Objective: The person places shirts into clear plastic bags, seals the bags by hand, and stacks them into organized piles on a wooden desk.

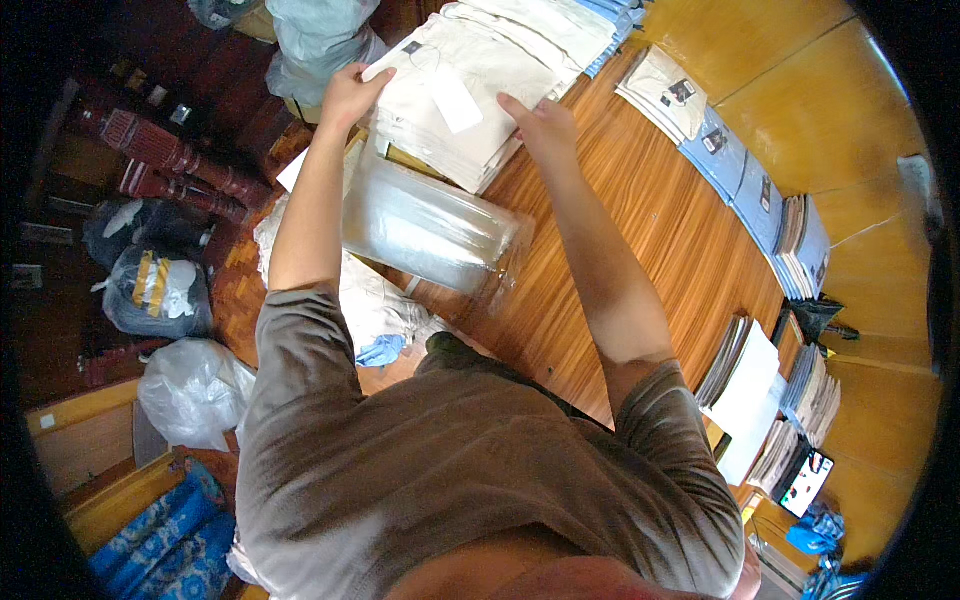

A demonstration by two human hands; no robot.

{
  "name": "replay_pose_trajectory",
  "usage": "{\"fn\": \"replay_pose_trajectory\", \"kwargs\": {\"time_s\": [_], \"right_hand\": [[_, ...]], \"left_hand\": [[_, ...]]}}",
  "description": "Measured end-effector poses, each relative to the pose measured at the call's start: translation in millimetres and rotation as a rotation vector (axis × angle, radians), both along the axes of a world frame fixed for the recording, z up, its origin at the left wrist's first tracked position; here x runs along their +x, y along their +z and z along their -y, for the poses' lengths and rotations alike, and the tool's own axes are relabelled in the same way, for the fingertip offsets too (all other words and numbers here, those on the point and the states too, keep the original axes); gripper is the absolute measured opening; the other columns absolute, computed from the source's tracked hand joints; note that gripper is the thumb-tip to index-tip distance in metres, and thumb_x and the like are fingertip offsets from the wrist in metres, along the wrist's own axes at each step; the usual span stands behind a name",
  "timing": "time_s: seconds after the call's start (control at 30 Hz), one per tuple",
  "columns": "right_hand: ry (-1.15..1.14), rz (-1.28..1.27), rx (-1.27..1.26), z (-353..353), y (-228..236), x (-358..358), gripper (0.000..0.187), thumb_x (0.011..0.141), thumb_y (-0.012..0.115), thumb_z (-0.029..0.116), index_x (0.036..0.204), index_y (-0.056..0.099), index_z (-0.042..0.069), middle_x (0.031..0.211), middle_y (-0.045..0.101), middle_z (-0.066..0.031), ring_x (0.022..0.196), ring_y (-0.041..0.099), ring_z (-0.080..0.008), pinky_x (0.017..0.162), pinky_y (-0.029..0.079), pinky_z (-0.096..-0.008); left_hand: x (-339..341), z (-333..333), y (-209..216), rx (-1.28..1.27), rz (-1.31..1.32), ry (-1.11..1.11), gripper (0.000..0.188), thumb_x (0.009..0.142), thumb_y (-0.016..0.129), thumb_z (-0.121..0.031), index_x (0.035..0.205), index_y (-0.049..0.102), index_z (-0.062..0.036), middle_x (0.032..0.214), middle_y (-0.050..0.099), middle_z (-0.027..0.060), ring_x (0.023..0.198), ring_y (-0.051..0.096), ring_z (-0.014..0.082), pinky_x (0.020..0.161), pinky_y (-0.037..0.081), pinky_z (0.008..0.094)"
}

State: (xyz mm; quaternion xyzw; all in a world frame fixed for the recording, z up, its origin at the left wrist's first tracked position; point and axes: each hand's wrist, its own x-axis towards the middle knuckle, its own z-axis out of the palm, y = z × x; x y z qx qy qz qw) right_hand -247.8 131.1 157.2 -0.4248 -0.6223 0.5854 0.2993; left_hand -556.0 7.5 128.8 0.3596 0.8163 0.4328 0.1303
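Note:
A folded cream garment (420, 120) lies on top of a stack at the far end of the table. On its front are a white card (455, 104) and a small dark label (411, 47). My left hand (350, 95) grips its left edge, thumb on top and fingers hidden beneath. My right hand (546, 125) is closed at the right edge, its thumb over the cloth and its other fingers curled under. Closer to me, a pile of clear plastic bags (430, 220) lies flat on the table.
More folded cream and blue clothes (545, 35) continue behind the garment. Folded blue shirts (735, 165) line the table's right side, with stacks of card (735, 370) and a lit phone (806, 483) nearer. Stuffed plastic bags (195, 390) sit on the floor at left.

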Motion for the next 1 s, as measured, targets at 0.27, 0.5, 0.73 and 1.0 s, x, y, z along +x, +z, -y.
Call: {"fn": "replay_pose_trajectory", "kwargs": {"time_s": [0.27,0.5,0.73,1.0], "right_hand": [[-0.157,-0.347,-0.353,9,-3,-38,0.068,0.082,0.087,0.01,0.136,0.05,-0.009,0.125,0.068,-0.0196,0.098,0.073,-0.0308,0.073,0.061,-0.0402],[-0.183,-0.114,-0.299,19,26,-26,0.066,0.081,0.086,0.007,0.133,0.05,-0.01,0.119,0.068,-0.0219,0.088,0.074,-0.0297,0.062,0.059,-0.0387],[-0.206,-0.314,-0.216,25,10,95,0.057,0.083,0.085,0.007,0.13,0.058,-0.008,0.119,0.071,-0.0201,0.102,0.073,-0.0285,0.08,0.061,-0.0369],[-0.19,-0.144,-0.201,97,-61,346,0.055,0.088,0.085,0.016,0.132,0.06,-0.005,0.123,0.072,-0.0134,0.11,0.069,-0.0224,0.096,0.055,-0.0346]], "left_hand": [[125,25,5,0.899,-0.067,0.475,0.047,0.105,0.061,-0.03,0.136,0.055,0.0055,0.131,0.063,0.0191,0.122,0.059,0.025,0.108,0.043,0.0385],[354,29,-27,0.635,1.412,-0.109,0.048,0.108,0.044,-0.038,0.142,0.054,-0.0047,0.129,0.064,0.0098,0.112,0.062,0.0225,0.099,0.05,0.0397],[334,-59,-29,1.317,1.641,-0.264,0.059,0.108,0.041,-0.048,0.149,0.047,-0.0065,0.142,0.058,0.0127,0.13,0.056,0.0276,0.112,0.046,0.0423],[418,-22,-177,0.568,0.584,-0.332,0.053,0.106,0.051,-0.041,0.146,0.05,-0.0048,0.138,0.062,0.0154,0.125,0.06,0.0307,0.109,0.049,0.045]]}}
